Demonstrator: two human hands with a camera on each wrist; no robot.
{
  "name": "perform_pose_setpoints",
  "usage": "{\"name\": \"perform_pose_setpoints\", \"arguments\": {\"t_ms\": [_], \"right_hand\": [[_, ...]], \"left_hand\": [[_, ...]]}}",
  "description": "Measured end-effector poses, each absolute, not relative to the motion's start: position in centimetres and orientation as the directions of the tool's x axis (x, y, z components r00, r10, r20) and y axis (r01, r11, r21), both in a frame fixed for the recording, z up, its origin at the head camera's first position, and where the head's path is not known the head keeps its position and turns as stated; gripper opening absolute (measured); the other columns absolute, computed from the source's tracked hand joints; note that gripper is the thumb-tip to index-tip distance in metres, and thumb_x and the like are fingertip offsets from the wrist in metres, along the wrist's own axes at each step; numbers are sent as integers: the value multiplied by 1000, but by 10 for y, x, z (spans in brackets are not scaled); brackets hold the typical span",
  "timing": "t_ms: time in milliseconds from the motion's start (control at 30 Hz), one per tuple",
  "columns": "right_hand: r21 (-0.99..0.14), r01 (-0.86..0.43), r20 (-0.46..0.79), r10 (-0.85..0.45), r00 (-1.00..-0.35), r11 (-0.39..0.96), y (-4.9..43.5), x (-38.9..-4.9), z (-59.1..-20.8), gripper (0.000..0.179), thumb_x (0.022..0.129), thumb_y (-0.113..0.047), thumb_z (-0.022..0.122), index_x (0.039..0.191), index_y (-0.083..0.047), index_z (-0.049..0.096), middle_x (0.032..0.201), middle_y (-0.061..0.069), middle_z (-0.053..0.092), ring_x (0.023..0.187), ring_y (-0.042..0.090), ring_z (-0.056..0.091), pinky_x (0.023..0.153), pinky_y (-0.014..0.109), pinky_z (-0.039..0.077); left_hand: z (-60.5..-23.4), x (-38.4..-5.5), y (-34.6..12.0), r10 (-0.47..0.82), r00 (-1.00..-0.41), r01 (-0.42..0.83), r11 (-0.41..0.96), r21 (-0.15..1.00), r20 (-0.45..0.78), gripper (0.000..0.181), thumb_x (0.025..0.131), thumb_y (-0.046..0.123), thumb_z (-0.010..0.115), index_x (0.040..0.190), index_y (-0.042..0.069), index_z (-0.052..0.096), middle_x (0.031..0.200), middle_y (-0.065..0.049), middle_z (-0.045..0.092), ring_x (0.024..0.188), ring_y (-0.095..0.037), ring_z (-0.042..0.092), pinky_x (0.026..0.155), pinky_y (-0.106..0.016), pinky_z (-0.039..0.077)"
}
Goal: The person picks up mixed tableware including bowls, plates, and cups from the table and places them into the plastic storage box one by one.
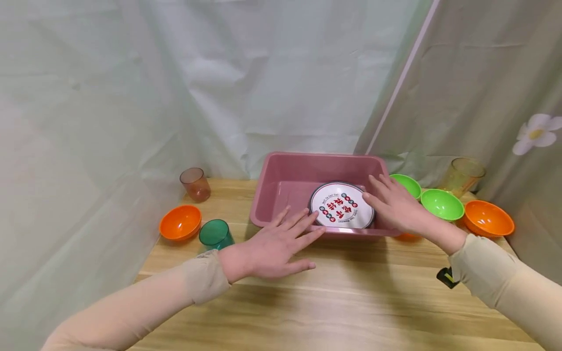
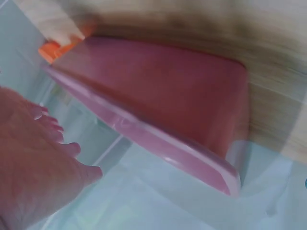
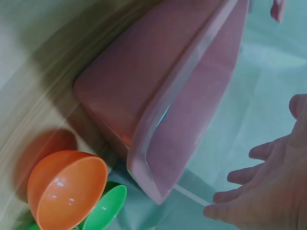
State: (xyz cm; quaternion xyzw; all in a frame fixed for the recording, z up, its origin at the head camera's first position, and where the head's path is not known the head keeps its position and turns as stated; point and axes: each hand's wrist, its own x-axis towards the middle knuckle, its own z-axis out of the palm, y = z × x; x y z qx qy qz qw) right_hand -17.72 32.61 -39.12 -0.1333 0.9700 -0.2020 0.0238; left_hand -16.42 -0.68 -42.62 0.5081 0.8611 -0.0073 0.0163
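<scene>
A pink plastic basin [image 1: 322,163] stands at the back of the table, with a round white plate [image 1: 342,207] lying in it. Red characters and a dark rim mark the plate. My left hand [image 1: 276,251] is held palm down with spread fingers, its fingertips overlapping the basin's front rim in the head view. Over the basin's right side, my right hand [image 1: 397,207] reaches with extended fingers. Both wrist views show the left hand [image 2: 43,163] and right hand [image 3: 268,187] apart from the basin walls, holding nothing.
On the left are a brownish cup [image 1: 195,185], an orange bowl [image 1: 181,223] and a green cup [image 1: 215,234]. At right are green bowls [image 1: 442,204], an orange bowl [image 1: 489,218] and a yellowish cup [image 1: 463,175]. Another orange bowl [image 3: 67,187] sits beside the basin. Curtains enclose the table.
</scene>
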Motion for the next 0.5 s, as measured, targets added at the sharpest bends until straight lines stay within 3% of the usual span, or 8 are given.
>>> {"name": "perform_pose_setpoints", "arguments": {"t_ms": [233,500], "right_hand": [[-239,-282,78,-271,-959,929,327,-138,-403,76,105,-58,43,164,-14,27,166,24,19,148,58,11,114,74,10],[-159,-334,116,-318,-941,929,322,-100,-425,80,101,-66,45,162,-16,32,168,18,20,153,48,5,120,65,1]], "left_hand": [[-423,-168,-14,829,-558,830,558,10,23,80,100,74,23,166,29,14,172,-2,-2,157,-24,-7,123,-56,-4],[-432,-167,-22,775,-631,776,630,44,26,84,98,77,25,166,31,6,171,0,-8,157,-24,-7,123,-57,-3]]}}
